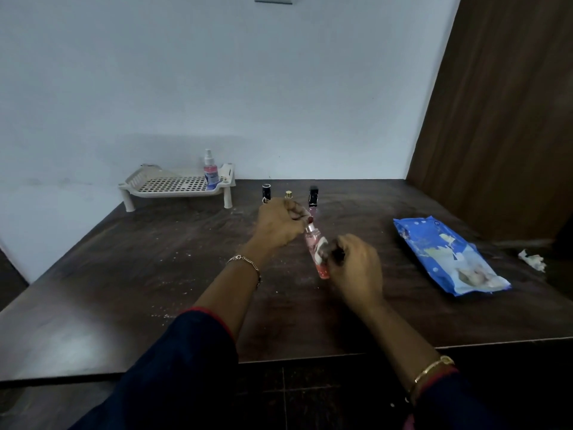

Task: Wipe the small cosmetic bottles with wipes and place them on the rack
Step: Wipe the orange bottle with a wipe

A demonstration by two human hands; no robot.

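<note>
A slim pink spray bottle [313,243] is held tilted over the middle of the dark table [155,274]. My left hand [280,226] pinches its top end. My right hand [353,268] grips its lower half, with something white, seemingly a wipe [322,242], pressed against the bottle. Behind my hands stand three small bottles: a black-capped one [266,193], a gold-capped one [289,195] and a tall black-capped one [313,196]. A cream perforated rack [173,184] stands at the back left, with a pink spray bottle [210,170] upright on its right end.
A blue pack of wipes [449,256] lies on the right of the table. A crumpled used wipe [533,259] sits near the right edge. A brown wooden panel [502,119] rises at the right, a pale wall behind.
</note>
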